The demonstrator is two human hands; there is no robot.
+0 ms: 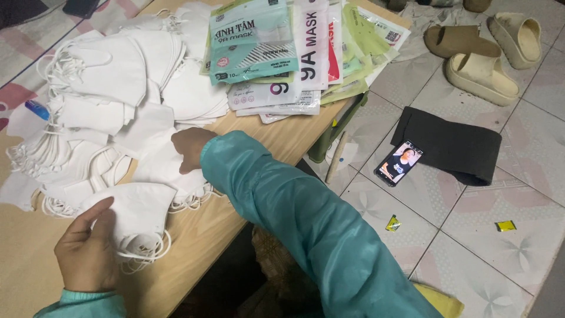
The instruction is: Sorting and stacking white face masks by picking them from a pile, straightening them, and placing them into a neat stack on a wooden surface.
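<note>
Head view: left hand (87, 252) grips white mask (141, 213); right hand (191, 148) clenched on mask pile (118, 100).

— Colours on the table (247, 218)? 
— Pale wood, heaped with white masks (118, 76); packets (253, 41) in teal, white and light green.

— The rest? 
— Teal sleeve (306, 224), beige sandals (479, 73), black cloth (453, 144), flower-patterned grey floor tiles (471, 259).

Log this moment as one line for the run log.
left hand: holds white mask | right hand: on mask pile | packets: table's far end
</note>
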